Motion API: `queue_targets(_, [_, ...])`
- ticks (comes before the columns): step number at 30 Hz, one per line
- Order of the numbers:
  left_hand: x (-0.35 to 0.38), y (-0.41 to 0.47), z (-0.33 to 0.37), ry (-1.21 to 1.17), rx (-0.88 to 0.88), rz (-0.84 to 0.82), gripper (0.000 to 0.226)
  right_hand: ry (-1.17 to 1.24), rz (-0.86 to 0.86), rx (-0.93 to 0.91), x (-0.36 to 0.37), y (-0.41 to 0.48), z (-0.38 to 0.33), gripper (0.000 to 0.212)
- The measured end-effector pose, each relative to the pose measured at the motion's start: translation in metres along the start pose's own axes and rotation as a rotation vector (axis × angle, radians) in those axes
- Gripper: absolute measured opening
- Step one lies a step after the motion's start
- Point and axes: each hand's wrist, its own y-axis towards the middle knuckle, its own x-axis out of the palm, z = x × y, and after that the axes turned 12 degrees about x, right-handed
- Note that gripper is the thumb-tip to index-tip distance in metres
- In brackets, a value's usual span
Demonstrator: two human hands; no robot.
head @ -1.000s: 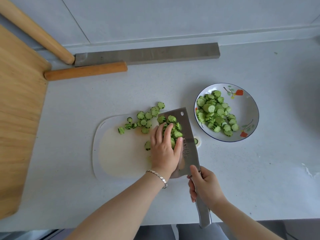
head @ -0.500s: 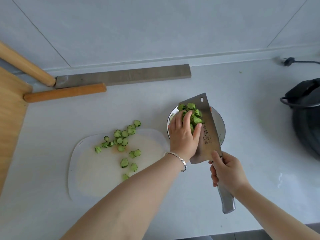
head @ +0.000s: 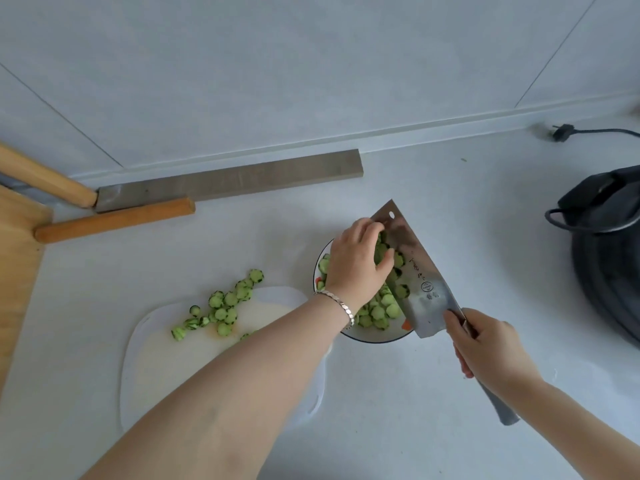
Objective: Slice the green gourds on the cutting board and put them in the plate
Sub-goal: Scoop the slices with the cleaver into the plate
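The left hand (head: 358,263) reaches forward on a bare forearm, bracelet (head: 337,303) at the wrist, with fingers and thumb curled over gourd slices (head: 400,261). The right hand (head: 486,344) grips the cleaver (head: 427,289) by its handle, fist closed.

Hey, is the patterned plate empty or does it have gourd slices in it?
Holding slices: green gourd slices lie piled inside the patterned white plate.
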Motion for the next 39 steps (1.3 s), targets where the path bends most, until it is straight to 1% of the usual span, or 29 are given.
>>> queue_targets(2, [0.003,0.004,0.0,-0.014,0.03,-0.001,0.034,0.014,-0.005,-0.008,-0.004,0.002,-0.001,0.043])
queue_targets(5, [0.004,-0.002,-0.001,-0.045,0.069,-0.053,0.015,0.051,-0.002,-0.024,-0.006,0.003,-0.003,0.041])
queue_targets(6, [0.004,-0.006,-0.001,-0.038,0.073,-0.064,0.013,0.058,0.002,-0.031,-0.007,0.003,-0.003,0.04])
queue_targets(7, [0.004,-0.01,-0.001,-0.016,0.072,-0.06,0.015,0.063,0.005,-0.038,-0.008,0.003,-0.004,0.039])
queue_targets(9, [0.004,-0.015,0.002,0.036,0.094,-0.011,0.026,0.073,0.008,-0.049,-0.009,0.002,-0.004,0.038])
queue_targets(11, [0.002,-0.014,0.009,0.048,0.168,0.043,0.031,0.078,0.004,-0.061,-0.009,0.0,-0.005,0.039])
queue_targets(14, [-0.003,-0.006,0.019,0.035,0.319,0.047,0.027,0.086,-0.008,-0.079,-0.008,-0.005,-0.006,0.04])
queue_targets(16, [-0.005,-0.004,0.023,0.039,0.351,0.033,0.022,0.099,-0.014,-0.088,-0.008,-0.008,-0.006,0.041])
queue_targets(18, [-0.006,-0.007,0.02,0.061,0.366,-0.019,0.017,0.121,-0.007,-0.088,-0.009,-0.01,-0.006,0.04])
queue_targets(21, [-0.006,-0.021,0.01,0.144,0.414,-0.163,0.008,0.135,0.015,-0.089,-0.011,-0.011,-0.008,0.039])
queue_targets(23, [-0.009,-0.028,0.007,0.132,0.366,-0.234,0.014,0.146,0.026,-0.082,-0.011,-0.01,-0.008,0.039])
queue_targets(24, [-0.014,-0.03,0.005,0.106,0.322,-0.24,0.014,0.153,0.032,-0.077,-0.011,-0.011,-0.008,0.039])
queue_targets(26, [-0.029,-0.036,0.0,0.066,0.202,-0.181,0.013,0.162,0.039,-0.063,-0.009,-0.014,-0.007,0.039])
queue_targets(29, [-0.056,-0.053,-0.026,0.066,-0.05,-0.08,0.01,0.163,0.021,-0.06,-0.001,-0.021,-0.008,0.04])
queue_targets(30, [-0.066,-0.063,-0.038,0.1,-0.1,-0.057,0.009,0.149,0.009,-0.065,0.005,-0.024,-0.01,0.039])
queue_targets(31, [-0.075,-0.074,-0.049,0.153,-0.107,-0.05,0.012,0.134,-0.003,-0.064,0.011,-0.026,-0.012,0.039])
queue_targets(32, [-0.083,-0.085,-0.056,0.213,-0.059,-0.066,0.02,0.125,-0.017,-0.057,0.017,-0.029,-0.014,0.038])
queue_targets(33, [-0.088,-0.094,-0.059,0.25,0.033,-0.105,0.031,0.121,-0.032,-0.048,0.024,-0.031,-0.016,0.038])
queue_targets(35, [-0.092,-0.103,-0.051,0.233,0.254,-0.183,0.045,0.111,-0.06,-0.041,0.038,-0.036,-0.021,0.038])
queue_targets(37, [-0.085,-0.101,-0.034,0.183,0.408,-0.251,0.052,0.116,-0.068,-0.034,0.049,-0.039,-0.027,0.039])
queue_targets(39, [-0.071,-0.095,-0.02,0.171,0.483,-0.317,0.055,0.129,-0.066,-0.031,0.054,-0.041,-0.033,0.04])
